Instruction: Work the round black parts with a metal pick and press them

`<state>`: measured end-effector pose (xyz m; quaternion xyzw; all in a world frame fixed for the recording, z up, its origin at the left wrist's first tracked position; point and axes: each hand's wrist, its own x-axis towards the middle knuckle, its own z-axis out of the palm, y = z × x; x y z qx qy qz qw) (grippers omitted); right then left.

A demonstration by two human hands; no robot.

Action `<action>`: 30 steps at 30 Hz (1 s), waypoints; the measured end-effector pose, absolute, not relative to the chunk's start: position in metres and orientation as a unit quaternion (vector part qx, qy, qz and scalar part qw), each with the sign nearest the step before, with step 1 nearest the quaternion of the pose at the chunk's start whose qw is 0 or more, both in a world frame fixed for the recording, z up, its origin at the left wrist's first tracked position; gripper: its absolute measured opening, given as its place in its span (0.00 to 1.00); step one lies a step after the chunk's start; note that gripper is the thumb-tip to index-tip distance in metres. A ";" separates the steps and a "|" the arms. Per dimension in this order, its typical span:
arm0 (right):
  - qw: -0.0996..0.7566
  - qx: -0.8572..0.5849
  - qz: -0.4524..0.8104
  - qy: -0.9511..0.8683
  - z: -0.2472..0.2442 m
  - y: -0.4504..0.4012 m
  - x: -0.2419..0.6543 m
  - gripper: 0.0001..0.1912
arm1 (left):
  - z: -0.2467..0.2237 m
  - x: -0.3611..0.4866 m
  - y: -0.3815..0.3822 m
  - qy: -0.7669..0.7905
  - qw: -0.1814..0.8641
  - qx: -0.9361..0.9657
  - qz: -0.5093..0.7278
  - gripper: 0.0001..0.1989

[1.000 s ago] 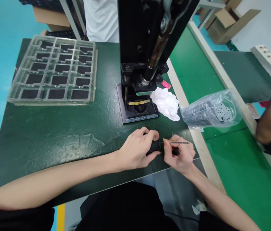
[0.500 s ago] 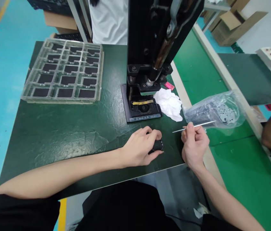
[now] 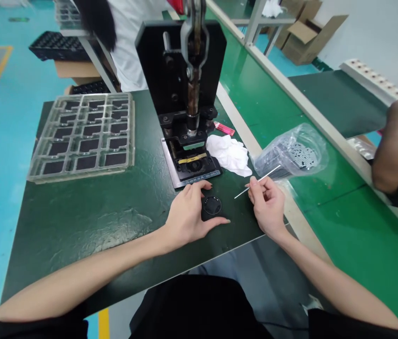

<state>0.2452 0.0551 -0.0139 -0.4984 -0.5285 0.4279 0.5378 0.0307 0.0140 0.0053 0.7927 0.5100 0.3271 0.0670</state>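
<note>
On the green work mat lies a small round black part (image 3: 212,205) with a ring-shaped rim. My left hand (image 3: 189,213) is beside it, thumb and fingers spread around the part without visibly gripping it. My right hand (image 3: 268,205) pinches a thin silvery rod (image 3: 244,192), which slants down to the left with its tip right of the black part. Just beyond my left fingers is a black hand press (image 3: 192,84). Its base holds a fixture (image 3: 199,165) with a yellow strip across it.
A clear compartment tray (image 3: 131,141) with dark rectangular pieces stands at the left. Right of the press lie a white cloth (image 3: 229,153) and a pink item (image 3: 224,128). A plastic bag of thin rods (image 3: 287,153) rests further right. Another person's arm (image 3: 393,146) shows at the right edge.
My left hand has opened from around the black part, which now lies uncovered on the mat. The right hand still holds the rod. The camera view has shifted.
</note>
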 end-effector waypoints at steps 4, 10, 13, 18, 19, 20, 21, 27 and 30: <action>0.535 -0.484 0.439 -0.536 -0.014 0.056 0.245 0.28 | 0.018 0.014 0.020 0.488 0.207 0.802 0.277 0.42; 0.533 -0.464 0.431 -0.561 -0.009 0.056 0.240 0.27 | 0.023 -0.002 0.030 0.411 0.253 0.837 0.258 0.43; 0.543 -0.453 0.415 -0.573 -0.006 0.058 0.236 0.26 | 0.024 -0.003 0.031 0.413 0.227 0.838 0.274 0.39; 0.546 -0.445 0.436 -0.559 -0.005 0.059 0.232 0.27 | 0.045 -0.009 0.043 0.468 0.086 0.815 0.332 0.36; 0.548 -0.440 0.441 -0.558 -0.005 0.059 0.232 0.27 | 0.047 -0.011 0.048 0.492 0.044 0.795 0.352 0.36; 0.550 -0.436 0.444 -0.557 -0.006 0.059 0.232 0.28 | 0.048 -0.014 0.054 0.513 0.007 0.779 0.360 0.36; 0.549 -0.434 0.447 -0.556 -0.006 0.058 0.231 0.28 | 0.048 -0.016 0.059 0.525 -0.024 0.765 0.374 0.36; 0.517 -0.454 0.454 -0.566 -0.012 0.058 0.232 0.30 | 0.027 -0.025 0.077 0.568 -0.039 0.710 0.414 0.32; 0.504 -0.459 0.450 -0.577 -0.012 0.058 0.232 0.31 | 0.021 -0.026 0.075 0.567 -0.029 0.709 0.418 0.35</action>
